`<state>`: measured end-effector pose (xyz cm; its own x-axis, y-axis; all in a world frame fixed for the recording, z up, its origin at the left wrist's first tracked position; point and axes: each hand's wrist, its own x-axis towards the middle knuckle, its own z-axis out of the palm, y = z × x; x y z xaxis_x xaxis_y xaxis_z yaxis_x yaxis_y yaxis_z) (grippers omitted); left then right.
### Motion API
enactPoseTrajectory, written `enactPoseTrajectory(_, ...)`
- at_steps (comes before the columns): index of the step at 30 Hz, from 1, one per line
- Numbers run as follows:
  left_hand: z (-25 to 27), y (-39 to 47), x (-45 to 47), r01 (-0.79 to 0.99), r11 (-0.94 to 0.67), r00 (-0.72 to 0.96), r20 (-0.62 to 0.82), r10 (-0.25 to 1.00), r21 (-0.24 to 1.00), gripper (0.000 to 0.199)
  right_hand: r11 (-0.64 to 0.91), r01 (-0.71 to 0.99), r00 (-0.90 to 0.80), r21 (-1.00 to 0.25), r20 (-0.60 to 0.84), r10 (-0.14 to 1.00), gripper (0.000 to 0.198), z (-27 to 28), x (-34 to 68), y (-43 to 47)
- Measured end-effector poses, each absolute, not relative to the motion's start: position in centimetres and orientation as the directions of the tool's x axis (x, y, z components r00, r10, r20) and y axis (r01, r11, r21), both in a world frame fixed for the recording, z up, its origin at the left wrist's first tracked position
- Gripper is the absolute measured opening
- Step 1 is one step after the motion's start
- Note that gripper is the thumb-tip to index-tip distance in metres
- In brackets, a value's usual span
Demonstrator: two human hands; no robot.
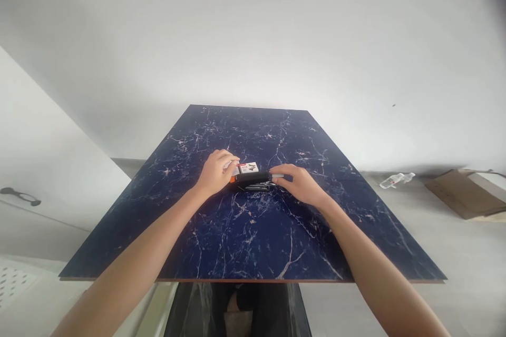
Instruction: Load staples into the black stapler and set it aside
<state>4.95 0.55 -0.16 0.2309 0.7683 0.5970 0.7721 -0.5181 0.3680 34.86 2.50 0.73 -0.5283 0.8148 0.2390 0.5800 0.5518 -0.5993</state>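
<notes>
Near the middle of the table a black case or organizer (253,178) lies between my hands, with shiny metallic bits along its near side. A small white box (248,167) with red and dark print stands just behind it. My left hand (216,171) is closed at the left end, its fingertips on a white-and-red box (236,170); an orange piece (232,179) shows below them. At the right end, my right hand (294,181) pinches a small whitish-grey object (278,175) between thumb and fingers. Its kind is too small to make out.
The dark blue marble-patterned table (245,242) stands against a white wall. On the floor to the right are a clear plastic bottle (397,180) and an open cardboard box (466,192). A white door or cabinet with a dark handle (20,196) is at left.
</notes>
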Motion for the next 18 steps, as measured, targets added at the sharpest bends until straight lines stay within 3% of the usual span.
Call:
enactPoseTrajectory(9,0.7,-0.6,6.3,0.71,-0.533,0.164,0.628,0.761,0.461,0.024,0.56,0.457,-0.651,-0.691,0.168,0.74,0.023,-0.1,34.7,3.0)
enactPoseTrajectory(18,-0.1,-0.1,5.9,0.811,-0.434,0.156,0.571,0.806,0.392,0.025,0.55,0.494,-0.644,-0.673,0.141,0.752,0.023,-0.4,34.4,2.9)
